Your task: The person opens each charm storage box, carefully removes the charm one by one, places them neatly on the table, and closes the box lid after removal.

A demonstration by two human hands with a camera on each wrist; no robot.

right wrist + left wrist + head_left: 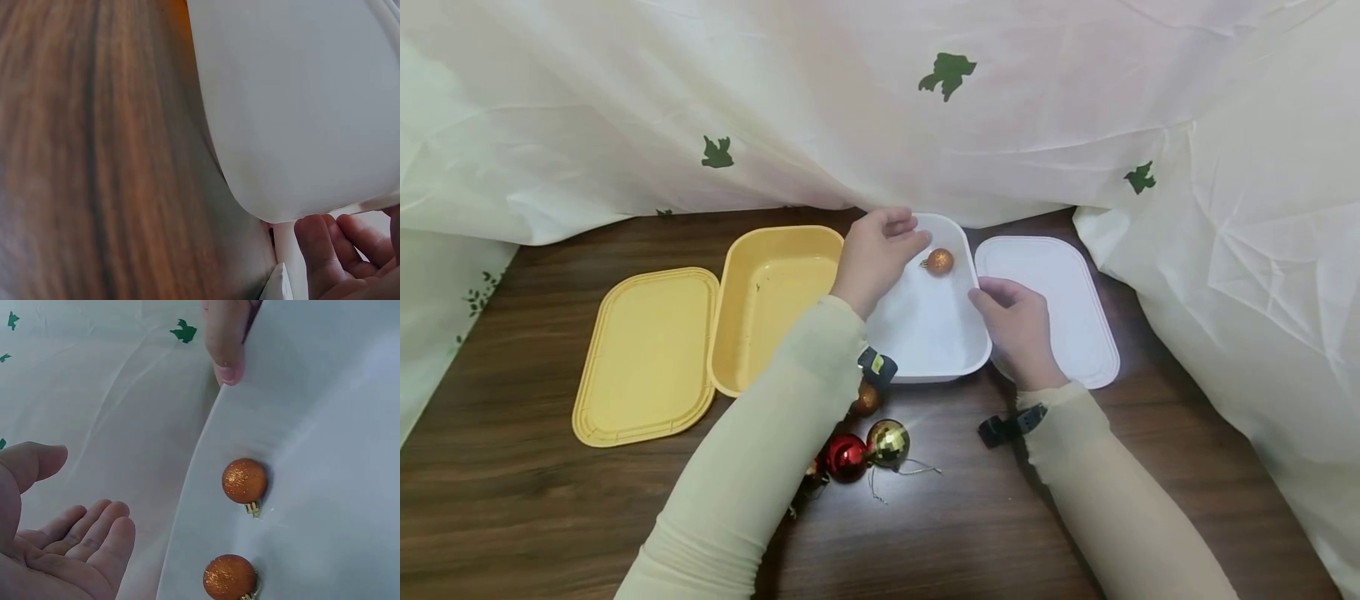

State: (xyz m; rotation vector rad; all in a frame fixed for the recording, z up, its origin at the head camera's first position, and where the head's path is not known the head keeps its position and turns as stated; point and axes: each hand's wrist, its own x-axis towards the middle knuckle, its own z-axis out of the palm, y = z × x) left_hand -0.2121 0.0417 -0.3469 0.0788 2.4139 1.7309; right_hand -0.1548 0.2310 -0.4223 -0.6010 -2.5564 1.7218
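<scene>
Yellow lid (pixel 647 354): off, left of left hand (pixel 877 260)
Yellow box (pixel 782 287): uncovered, just left of left hand
Red bauble (pixel 847 457), orange bauble (pixel 867 398), gold bauble (pixel 888 442): unboxed, nearside of left hand
Left hand: fingers apart, holding nothing
Orange pair (pixel 244 480): boxed, right of left hand
White box (pixel 917 333): uncovered, clamped by right hand (pixel 1021 329)
White lid (pixel 1067 279): off, right of right hand

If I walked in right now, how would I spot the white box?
On the dark wooden table, look toward the curtain. The white box sits between the yellow box and the white lid, with the right hand gripping its rim. Unlike the flat lid, it has raised walls; unlike the yellow box, it is white.
</scene>
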